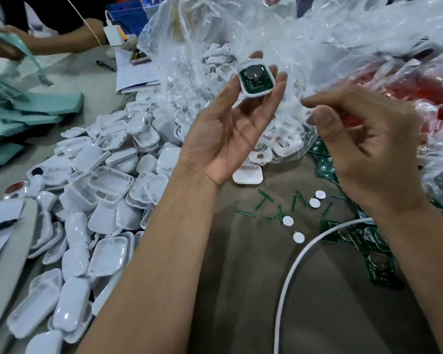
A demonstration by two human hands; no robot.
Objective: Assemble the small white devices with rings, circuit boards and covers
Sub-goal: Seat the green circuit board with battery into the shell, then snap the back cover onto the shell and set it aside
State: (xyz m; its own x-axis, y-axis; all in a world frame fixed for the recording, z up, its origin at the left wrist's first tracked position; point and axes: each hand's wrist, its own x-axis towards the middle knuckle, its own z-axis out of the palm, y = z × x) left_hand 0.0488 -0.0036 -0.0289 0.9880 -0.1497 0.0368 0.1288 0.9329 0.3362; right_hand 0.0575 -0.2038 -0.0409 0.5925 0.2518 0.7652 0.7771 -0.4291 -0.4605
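Observation:
My left hand (228, 129) is raised palm-up and holds a small white device shell (254, 78) at its fingertips. A green circuit board with a round coin cell sits inside the shell. My right hand (363, 141) hovers just to the right with its fingers curled; whether it pinches anything is not visible. A heap of white covers (105, 185) lies at the left. Loose green circuit boards (363, 238) lie at the right. One closed white device (248, 176) rests on the table below my left hand.
Clear plastic bags (279, 39) with more white parts fill the back. Small white discs (314, 203) and green board strips (265, 200) lie on the brown table. A white cable (292, 272) curves across the front right. Another person's arm (69, 39) works at the back left beside teal sheets (33, 108).

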